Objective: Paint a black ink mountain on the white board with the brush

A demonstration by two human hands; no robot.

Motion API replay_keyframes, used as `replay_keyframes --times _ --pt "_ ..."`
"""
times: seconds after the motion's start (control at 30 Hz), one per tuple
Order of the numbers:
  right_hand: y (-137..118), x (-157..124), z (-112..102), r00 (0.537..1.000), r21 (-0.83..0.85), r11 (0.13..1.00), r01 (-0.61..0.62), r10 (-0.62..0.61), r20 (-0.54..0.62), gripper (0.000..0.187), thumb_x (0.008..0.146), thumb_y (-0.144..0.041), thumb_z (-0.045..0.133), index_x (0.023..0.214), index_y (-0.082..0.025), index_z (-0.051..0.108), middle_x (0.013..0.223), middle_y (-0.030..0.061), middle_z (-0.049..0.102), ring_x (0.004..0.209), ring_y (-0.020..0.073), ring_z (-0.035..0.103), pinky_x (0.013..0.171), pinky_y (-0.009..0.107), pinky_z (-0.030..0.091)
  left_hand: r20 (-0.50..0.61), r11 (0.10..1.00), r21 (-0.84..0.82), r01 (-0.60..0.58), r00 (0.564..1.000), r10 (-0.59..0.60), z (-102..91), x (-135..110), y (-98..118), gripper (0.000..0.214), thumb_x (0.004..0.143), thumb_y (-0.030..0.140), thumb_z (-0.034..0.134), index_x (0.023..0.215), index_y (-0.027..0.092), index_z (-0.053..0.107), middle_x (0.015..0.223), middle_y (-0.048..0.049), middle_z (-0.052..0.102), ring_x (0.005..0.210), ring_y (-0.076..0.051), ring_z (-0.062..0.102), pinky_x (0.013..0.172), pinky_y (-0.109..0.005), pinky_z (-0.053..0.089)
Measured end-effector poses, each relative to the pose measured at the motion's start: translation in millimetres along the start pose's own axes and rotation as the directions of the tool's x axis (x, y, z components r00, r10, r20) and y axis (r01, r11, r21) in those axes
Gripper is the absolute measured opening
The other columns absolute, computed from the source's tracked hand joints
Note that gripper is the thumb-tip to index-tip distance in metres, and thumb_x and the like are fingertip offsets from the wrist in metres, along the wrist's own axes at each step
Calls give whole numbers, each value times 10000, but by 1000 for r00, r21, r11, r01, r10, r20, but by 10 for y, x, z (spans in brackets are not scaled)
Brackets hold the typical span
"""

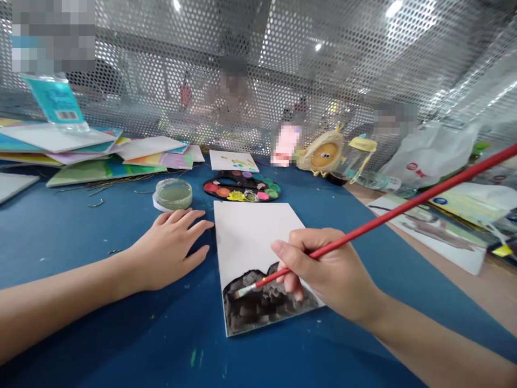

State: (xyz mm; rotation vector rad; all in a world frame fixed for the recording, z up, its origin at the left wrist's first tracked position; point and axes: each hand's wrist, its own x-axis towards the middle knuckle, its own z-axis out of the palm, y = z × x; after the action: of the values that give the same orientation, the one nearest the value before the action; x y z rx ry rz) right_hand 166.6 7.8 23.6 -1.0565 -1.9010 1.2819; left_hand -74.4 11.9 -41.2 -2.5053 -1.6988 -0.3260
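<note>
My right hand (319,264) is closed around a paintbrush (363,223) with a long red handle. Its pale bristles lie over the black-painted lower part of a white canvas panel (252,231); whether they touch it I cannot tell. Dark rounded shapes fill the panel's near end, while the far part is white. Flat on the table, my left hand (173,245) is open, fingers spread, fingertips by the panel's left edge. Beyond the panel sits a black paint palette (242,186) with several colours. A clear cup of greenish water (173,194) stands just past my left hand.
Several painted panels (113,151) are stacked at the left, with a water bottle (58,102) on them. A yellow plush toy (323,152), a lidded drink bottle (359,156) and a plastic bag (428,156) stand at the right. A perforated metal screen (161,64) rises behind the blue table (133,334).
</note>
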Motion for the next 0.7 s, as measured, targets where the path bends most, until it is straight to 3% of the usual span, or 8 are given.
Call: replay_keyframes --times 0.13,0.37,0.53,0.7 --pt "-40 -2 -75 993 -216 971 107 -113 -18 395 832 -266 534 462 -182 423 409 -21 505 346 66 460 338 173 366 1 1000 7 -1 1000 1 3 2 -1 416 880 419 327 1219 243 492 1349 -104 460 1225 -301 425 1009 -528 355" --pt "-168 -39 -204 939 -498 805 322 -339 60 433 819 -165 468 428 -183 281 372 -37 360 352 52 322 353 223 248 15 1000 10 6 1000 -6 -6 4 8 423 879 428 320 1218 245 494 1349 -104 461 1239 -300 416 1015 -528 351" --pt "-242 -56 -262 937 -579 743 336 -326 125 422 815 -153 456 491 -173 186 429 -44 211 394 54 202 370 243 174 0 1000 6 12 1000 -12 -1 4 8 425 879 436 318 1215 250 498 1343 -101 469 1239 -304 418 1014 -534 352" --pt "-241 -104 -371 935 -654 685 321 -338 105 414 805 -144 452 493 -174 182 436 -44 196 389 55 203 365 244 170 -3 1000 -21 6 1000 -6 20 4 -5 434 875 450 317 1218 254 496 1342 -102 470 1237 -310 417 1007 -546 355"
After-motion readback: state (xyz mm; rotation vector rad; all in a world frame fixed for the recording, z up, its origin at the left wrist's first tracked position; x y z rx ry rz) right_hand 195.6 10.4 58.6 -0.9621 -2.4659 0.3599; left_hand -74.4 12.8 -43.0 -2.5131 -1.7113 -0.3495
